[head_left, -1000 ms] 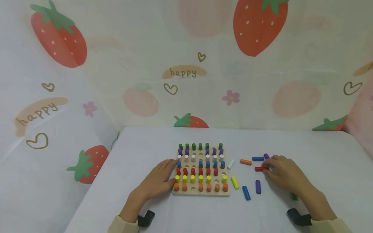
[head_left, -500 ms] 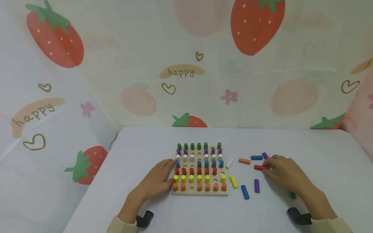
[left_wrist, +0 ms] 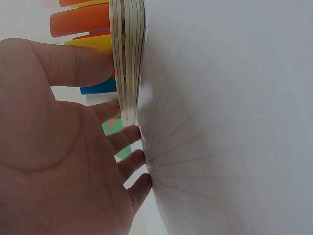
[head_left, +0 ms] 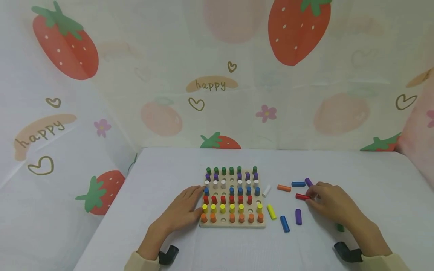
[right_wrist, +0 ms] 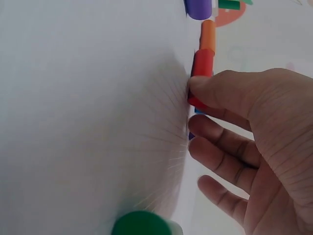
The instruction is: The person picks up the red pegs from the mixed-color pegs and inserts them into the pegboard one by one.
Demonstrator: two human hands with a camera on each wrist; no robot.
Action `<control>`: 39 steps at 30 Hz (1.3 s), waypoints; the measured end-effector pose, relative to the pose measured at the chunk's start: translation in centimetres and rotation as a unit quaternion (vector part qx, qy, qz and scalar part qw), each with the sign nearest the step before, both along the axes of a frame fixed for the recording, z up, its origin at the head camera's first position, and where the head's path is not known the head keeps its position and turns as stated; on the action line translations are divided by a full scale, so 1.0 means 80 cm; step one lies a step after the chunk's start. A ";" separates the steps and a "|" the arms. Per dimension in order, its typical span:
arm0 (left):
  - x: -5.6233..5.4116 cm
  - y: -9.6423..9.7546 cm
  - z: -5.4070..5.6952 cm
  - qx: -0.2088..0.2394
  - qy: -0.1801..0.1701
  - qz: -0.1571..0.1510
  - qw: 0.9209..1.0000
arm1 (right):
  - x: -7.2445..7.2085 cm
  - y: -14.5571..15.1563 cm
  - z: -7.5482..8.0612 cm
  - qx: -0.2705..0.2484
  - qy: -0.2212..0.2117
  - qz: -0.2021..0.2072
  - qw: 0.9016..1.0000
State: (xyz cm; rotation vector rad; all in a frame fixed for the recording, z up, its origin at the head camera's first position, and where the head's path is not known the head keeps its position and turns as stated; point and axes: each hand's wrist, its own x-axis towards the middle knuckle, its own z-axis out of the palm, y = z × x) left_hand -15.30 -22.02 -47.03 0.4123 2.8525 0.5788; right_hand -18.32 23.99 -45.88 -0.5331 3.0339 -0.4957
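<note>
A wooden pegboard (head_left: 232, 225) stands on the white table, with rows of green, purple, white, blue, red, yellow and orange pegs and a few bare holes. My left hand (head_left: 181, 210) rests along its left side; in the left wrist view the thumb touches the board's edge (left_wrist: 128, 63) and the other fingers reach loosely down to the cloth. Right of the board, my right hand (head_left: 333, 203) pinches the right end of a red peg (head_left: 301, 197) lying on the table. The right wrist view has the thumb on this red peg (right_wrist: 203, 61), the index finger partly hidden behind.
Loose pegs lie between board and right hand: white (head_left: 266, 191), orange (head_left: 284, 188), yellow (head_left: 271, 212), two blue (head_left: 285, 224), and a purple peg (head_left: 298, 217). Another purple peg (head_left: 308, 182) lies just beyond the right fingers. A green peg (head_left: 340, 227) is partly covered by the right wrist.
The view shifts slightly with the head. Both hands keep their places, the left at the board and the right at the red peg.
</note>
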 end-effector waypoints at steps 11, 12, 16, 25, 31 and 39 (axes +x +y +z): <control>0.000 0.000 -0.001 0.005 0.001 0.002 1.000 | -0.001 0.002 0.008 -0.002 -0.024 -0.008 1.000; 0.000 0.000 -0.001 0.005 0.001 0.002 1.000 | -0.001 0.002 0.010 -0.001 -0.025 -0.007 1.000; 0.000 -0.001 -0.001 0.003 0.002 0.002 1.000 | 0.001 -0.002 0.014 -0.001 -0.012 -0.002 1.000; 0.000 -0.001 0.000 0.001 0.003 0.001 1.000 | 0.007 -0.010 0.021 -0.007 0.034 0.011 0.999; 0.001 0.000 0.001 0.000 0.003 -0.001 1.000 | 0.010 -0.015 0.022 -0.010 0.059 0.015 0.998; 0.001 0.001 0.003 0.002 -0.003 -0.002 1.000 | 0.014 -0.024 0.022 -0.020 0.083 0.031 0.996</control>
